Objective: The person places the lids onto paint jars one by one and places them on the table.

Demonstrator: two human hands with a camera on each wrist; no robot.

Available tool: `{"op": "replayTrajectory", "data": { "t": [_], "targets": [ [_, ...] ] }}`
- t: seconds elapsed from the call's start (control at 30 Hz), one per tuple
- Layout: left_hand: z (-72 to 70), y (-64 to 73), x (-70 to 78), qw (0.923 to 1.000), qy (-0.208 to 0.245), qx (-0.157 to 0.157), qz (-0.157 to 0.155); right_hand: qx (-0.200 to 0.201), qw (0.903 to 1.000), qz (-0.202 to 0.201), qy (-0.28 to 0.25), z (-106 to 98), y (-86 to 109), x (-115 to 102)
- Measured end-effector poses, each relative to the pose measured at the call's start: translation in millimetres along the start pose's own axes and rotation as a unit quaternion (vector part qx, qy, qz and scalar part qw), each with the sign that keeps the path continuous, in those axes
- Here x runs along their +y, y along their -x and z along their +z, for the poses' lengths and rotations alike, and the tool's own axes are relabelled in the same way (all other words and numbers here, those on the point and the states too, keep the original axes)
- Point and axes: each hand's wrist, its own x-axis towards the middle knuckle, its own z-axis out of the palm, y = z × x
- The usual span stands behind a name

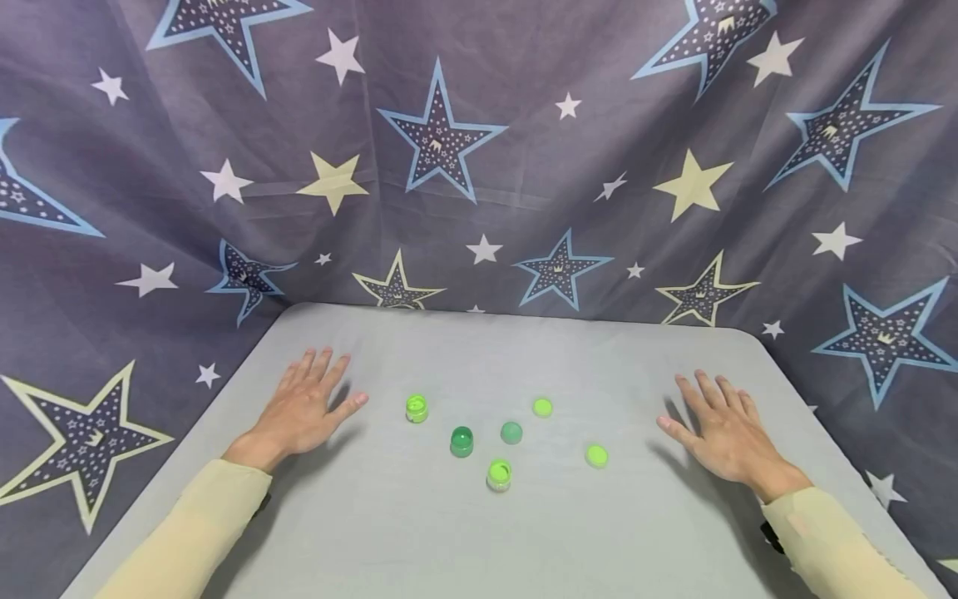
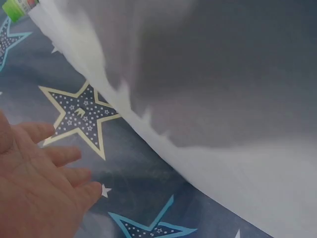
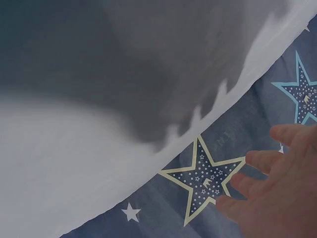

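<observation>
Hands first: the left hand point(image 1: 299, 409) at centre left and the right hand point(image 1: 724, 433) at centre right have fingers spread, gripping nothing (both seem to hover, judging by their shadows). Nearest the left hand is a lime jar point(image 1: 416, 408); a dark green jar point(image 1: 461, 443) and a two-tone jar point(image 1: 499, 476) sit lower middle, all apparently lidless. Right of these, a teal lid point(image 1: 512, 433), an upper lime lid point(image 1: 542, 407) and a lower lime lid point(image 1: 597, 456) lie on the pale table point(image 1: 389, 541). Light fingertip pinches should suit such small jars, kept upright; flat lids want a rim grip.

Upright before me, two open lime-green jars point(image 1: 417, 408) point(image 1: 499, 480), one open dark-green jar point(image 1: 461, 443), two lime-green lids point(image 1: 542, 407) point(image 1: 596, 456), one teal-green lid point(image 1: 512, 432)
</observation>
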Motion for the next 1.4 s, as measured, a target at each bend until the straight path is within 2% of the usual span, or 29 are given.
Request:
{"op": "replayTrajectory", "data": {
  "t": [0.37, 1.4],
  "targets": [
    [6.3, -2.3, 5.5, 0.9998, 0.013, -0.006, 0.015, 0.006, 0.9998, -0.016, -0.008, 0.2, 1.2, -11.4],
    [21.1, -9.4, 24.7, 0.9955, 0.065, 0.012, 0.068, 0.045, 0.9967, -0.062, -0.026, 4.4, 3.7, -36.9]
  ]
}}
